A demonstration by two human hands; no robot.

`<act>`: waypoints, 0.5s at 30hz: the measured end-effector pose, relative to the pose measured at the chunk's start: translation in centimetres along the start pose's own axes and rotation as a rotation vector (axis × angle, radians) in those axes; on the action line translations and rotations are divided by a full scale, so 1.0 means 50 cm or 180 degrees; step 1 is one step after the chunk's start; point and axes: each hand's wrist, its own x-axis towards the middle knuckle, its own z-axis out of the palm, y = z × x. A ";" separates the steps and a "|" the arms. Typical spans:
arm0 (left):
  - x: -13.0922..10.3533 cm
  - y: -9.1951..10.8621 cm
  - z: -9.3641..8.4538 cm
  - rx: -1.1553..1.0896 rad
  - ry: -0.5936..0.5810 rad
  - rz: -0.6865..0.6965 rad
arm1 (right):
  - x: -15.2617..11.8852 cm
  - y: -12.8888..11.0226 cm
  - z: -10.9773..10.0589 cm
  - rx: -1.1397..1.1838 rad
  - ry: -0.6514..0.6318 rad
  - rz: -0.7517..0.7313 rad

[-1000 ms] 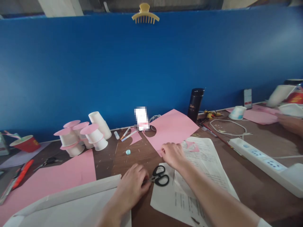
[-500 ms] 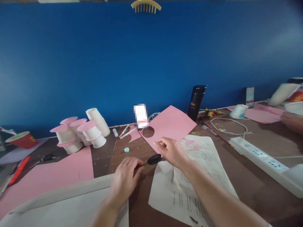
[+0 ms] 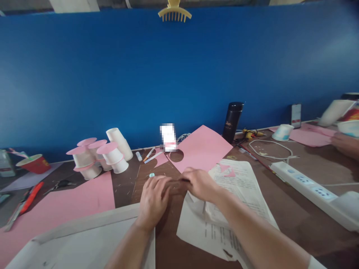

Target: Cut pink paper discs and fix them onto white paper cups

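- At 7 o'clock from the scissors, a white card (image 3: 92,239) with a raised edge lies on the bench (image 3: 171,243), under the left forearm.
- At 5 o'clock, printed sheets (image 3: 196,228) lie loosely overlapped below the right forearm.
- In the centre, the left hand (image 3: 154,198) is curled, thumb and fingers pinching the slim end of the scissors (image 3: 182,182), which are blurred and mostly covered between the two hands.
- The right hand (image 3: 199,182) bends its fingers over the dark handle end; how firmly they close is hidden.
- At 3 o'clock, a white power strip (image 3: 308,186) runs slantwise.
- At 9 o'clock, a large pink sheet (image 3: 81,201) reaches under the card; a red-handled cutter (image 3: 32,198) is beside its far edge.
- Near the left fingers, toward 10 o'clock, is a small pale-blue disc (image 3: 152,175).
- At 1 o'clock, a pink sheet with a round cut-out (image 3: 207,147) lies just beyond the right hand.
- At 10 o'clock, white paper cups (image 3: 117,164) with pink discs stand stacked.
- At about 2 o'clock, a black bottle (image 3: 232,123) stands upright by the blue wall (image 3: 157,74).
- At 12 o'clock, highest, is a yellow hair clip (image 3: 174,14).
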 end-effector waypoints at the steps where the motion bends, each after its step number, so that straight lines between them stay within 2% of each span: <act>1: 0.002 -0.001 -0.001 0.0045 0.0181 -0.0036 | 0.001 0.005 -0.006 0.0035 0.0213 0.0056; 3: 0.005 -0.003 -0.003 0.0131 0.0557 -0.0173 | 0.003 0.014 -0.019 0.0007 0.0506 0.0295; 5: 0.005 -0.007 -0.006 0.0164 0.0883 -0.0307 | 0.003 0.021 -0.032 -0.0150 0.0615 0.0728; 8: 0.005 -0.012 -0.011 0.0164 0.1232 -0.0355 | -0.002 0.024 -0.039 -0.0647 0.0313 0.0993; 11: 0.005 -0.017 -0.018 0.0191 0.1447 -0.0391 | -0.006 0.018 -0.029 -0.1051 -0.0072 0.0879; 15: 0.005 -0.024 -0.030 0.0218 0.1625 -0.0485 | 0.002 0.010 0.000 -0.1237 -0.0278 0.0781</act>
